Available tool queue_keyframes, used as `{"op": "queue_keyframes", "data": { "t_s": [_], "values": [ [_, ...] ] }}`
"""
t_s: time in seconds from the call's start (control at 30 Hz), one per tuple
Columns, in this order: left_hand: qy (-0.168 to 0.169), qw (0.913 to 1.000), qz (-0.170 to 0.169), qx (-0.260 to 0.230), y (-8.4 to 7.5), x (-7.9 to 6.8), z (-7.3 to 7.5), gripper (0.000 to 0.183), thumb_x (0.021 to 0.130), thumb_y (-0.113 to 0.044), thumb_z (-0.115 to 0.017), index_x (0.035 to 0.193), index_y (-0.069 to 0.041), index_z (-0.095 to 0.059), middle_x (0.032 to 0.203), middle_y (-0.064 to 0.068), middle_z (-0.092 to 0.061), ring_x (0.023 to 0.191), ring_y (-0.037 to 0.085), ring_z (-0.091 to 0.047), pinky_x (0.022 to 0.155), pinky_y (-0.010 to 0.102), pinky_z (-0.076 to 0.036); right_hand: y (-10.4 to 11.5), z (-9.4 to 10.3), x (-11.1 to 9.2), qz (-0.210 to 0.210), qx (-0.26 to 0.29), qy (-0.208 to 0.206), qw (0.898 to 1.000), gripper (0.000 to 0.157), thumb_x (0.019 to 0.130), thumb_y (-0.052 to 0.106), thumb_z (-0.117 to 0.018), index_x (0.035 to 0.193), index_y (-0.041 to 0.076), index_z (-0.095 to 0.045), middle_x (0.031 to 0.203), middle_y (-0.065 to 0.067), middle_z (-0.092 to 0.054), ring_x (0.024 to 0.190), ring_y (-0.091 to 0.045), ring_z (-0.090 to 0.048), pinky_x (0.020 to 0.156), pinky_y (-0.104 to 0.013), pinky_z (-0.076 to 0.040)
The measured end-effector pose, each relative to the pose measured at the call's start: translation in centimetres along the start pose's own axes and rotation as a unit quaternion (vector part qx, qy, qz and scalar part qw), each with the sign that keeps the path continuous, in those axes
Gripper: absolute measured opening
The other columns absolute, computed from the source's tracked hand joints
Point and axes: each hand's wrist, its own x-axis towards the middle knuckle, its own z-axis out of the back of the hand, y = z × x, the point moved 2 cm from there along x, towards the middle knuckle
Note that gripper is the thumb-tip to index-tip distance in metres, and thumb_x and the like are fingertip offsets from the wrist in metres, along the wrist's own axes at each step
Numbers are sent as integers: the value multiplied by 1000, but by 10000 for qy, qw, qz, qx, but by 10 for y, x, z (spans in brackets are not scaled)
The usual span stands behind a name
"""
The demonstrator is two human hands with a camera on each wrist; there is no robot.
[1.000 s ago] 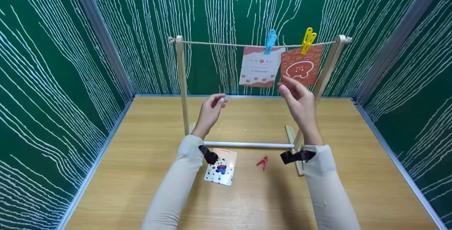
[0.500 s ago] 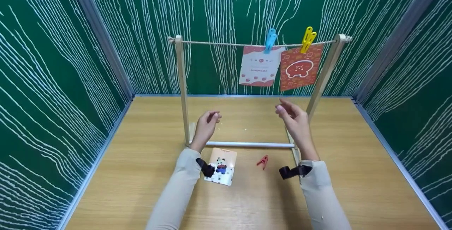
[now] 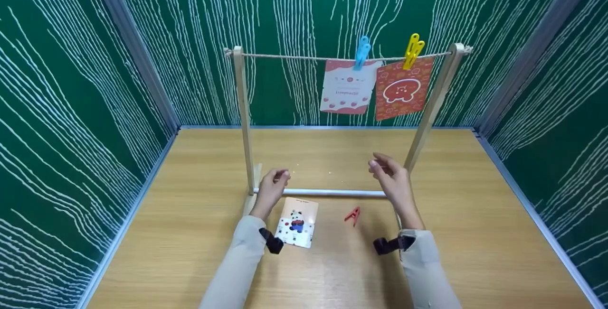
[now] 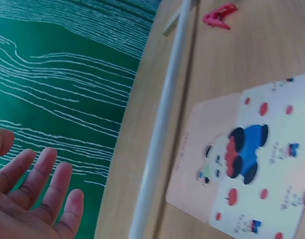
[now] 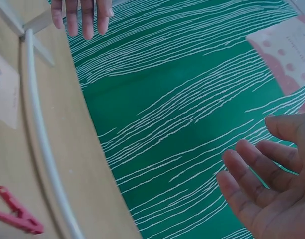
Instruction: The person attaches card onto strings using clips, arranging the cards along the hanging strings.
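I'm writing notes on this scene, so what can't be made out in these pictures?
Head view: right end of the white rod, hidden behind the right hand.
Head view: specks on the table, too small to identify.
Left wrist view: lettering on the panda card, blurred.
Right wrist view: part of the strawberry card, cut off by the picture's edge.

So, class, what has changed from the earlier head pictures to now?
The left hand and right hand have dropped and drawn back toward the person, and the right hand no longer covers part of the red card in the head view. Neither picked up or released anything. The red card and white card stay clipped to the rope; the loose card and red clothespin lie unmoved on the table.
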Motion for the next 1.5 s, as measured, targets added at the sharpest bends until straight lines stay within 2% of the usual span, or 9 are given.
{"op": "queue_keyframes", "data": {
  "t_s": [0.27, 0.43, 0.57, 0.7, 0.83, 1.0, 1.17, 1.27, 1.5],
  "values": [
    [-129, 9995, 204, 201, 24, -9, 0, 36, 98, -26, -54, 125, -3, -58, 118, 15, -60, 111, 27, -56, 93, 39, -48, -21, -9, -11, -401, 40, -35, 9992, 41, 96, 21, -59, 129, -4, -56, 110, -22, -64, 85, -7, -63, 78, -17, -52],
    [-150, 9985, 452, 264, 37, -12, -1, 36, 98, -26, -53, 123, 0, -58, 114, 16, -60, 105, 26, -58, 88, 36, -51, -34, -13, -18, -624, 4, -10, 9981, 41, 96, 20, -59, 127, -6, -56, 110, -22, -65, 86, -9, -64, 76, -16, -51],
    [-172, 9979, 478, 397, 46, -14, -1, 35, 97, -26, -55, 120, 1, -58, 111, 16, -60, 102, 26, -58, 84, 35, -50, -44, -16, -23, -795, -86, 77, 9968, 41, 96, 21, -58, 127, -6, -55, 114, -24, -64, 90, -14, -65, 77, -16, -51],
    [-77, 9977, 453, 494, 56, -16, -1, 37, 96, -29, -57, 117, 2, -57, 108, 16, -61, 99, 24, -58, 83, 34, -49, -55, -19, -27, -928, -40, 142, 9956, 42, 97, 21, -57, 128, -7, -54, 121, -27, -61, 99, -27, -66, 85, -28, -54],
    [45, 9967, 556, 591, 64, -19, -1, 38, 96, -33, -57, 116, -1, -58, 102, 13, -63, 89, 21, -60, 74, 30, -50, -65, -23, -31, -1100, -10, 163, 9938, 42, 98, 22, -56, 128, -7, -54, 121, -28, -60, 104, -34, -63, 90, -38, -53],
    [18, 9939, 740, 822, 71, -20, -2, 35, 94, -33, -57, 112, -3, -60, 97, 10, -63, 84, 18, -59, 71, 28, -47, -80, -29, -36, -1230, -41, 139, 9923, 38, 97, 19, -56, 123, -9, -57, 113, -29, -63, 96, -31, -65, 83, -35, -54],
    [5, 9917, 913, 905, 75, -20, -2, 37, 94, -34, -58, 112, -2, -59, 107, 14, -64, 97, 24, -61, 85, 37, -50, -96, -32, -42, -1387, -29, 145, 9902, 35, 96, 17, -59, 118, -10, -59, 106, -26, -65, 89, -29, -65, 81, -39, -54],
    [50, 9906, 958, 979, 78, -20, -2, 37, 94, -33, -58, 112, 0, -59, 110, 16, -63, 102, 27, -60, 91, 40, -49, -101, -33, -47, -1508, -132, 212, 9883, 37, 95, 20, -60, 118, -9, -60, 108, -24, -65, 93, -32, -64, 82, -38, -54],
    [319, 9844, 1029, 1393, 81, -18, -3, 34, 93, -34, -59, 105, -3, -57, 98, 10, -61, 89, 21, -58, 80, 34, -47, -111, -38, -54, -1700, -596, 410, 9828, 39, 94, 24, -62, 114, -9, -62, 105, -21, -67, 90, -26, -64, 74, -25, -50]
  ]
}}
